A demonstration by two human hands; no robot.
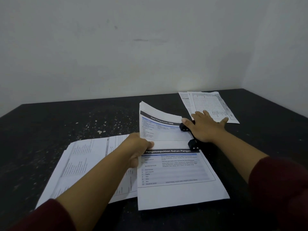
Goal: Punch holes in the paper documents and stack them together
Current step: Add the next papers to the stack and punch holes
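Head view, read left to right. Under and to the left of the left forearm lies a stack of printed sheets [80,164], flat on the dark speckled table [50,124]. The left hand [139,148] is closed on the left edge of the printed document [175,172], thumb on top and fingers curled beneath; the sheet's far end is lifted and curls upward, while its near end rests on the table. The document's right edge sits in the black hole punch [190,135], which lies between the two hands, touching the paper. The right hand [205,126] is flat with fingers spread, palm pressing down on the punch; its thumb points left toward the document's raised corner. Just beyond the right hand's fingertips, a second pile of printed tables [210,104] lies flat near the wall; whether the fingertips touch it cannot be told. Both forearms show dark red sleeves [280,189] pushed back.
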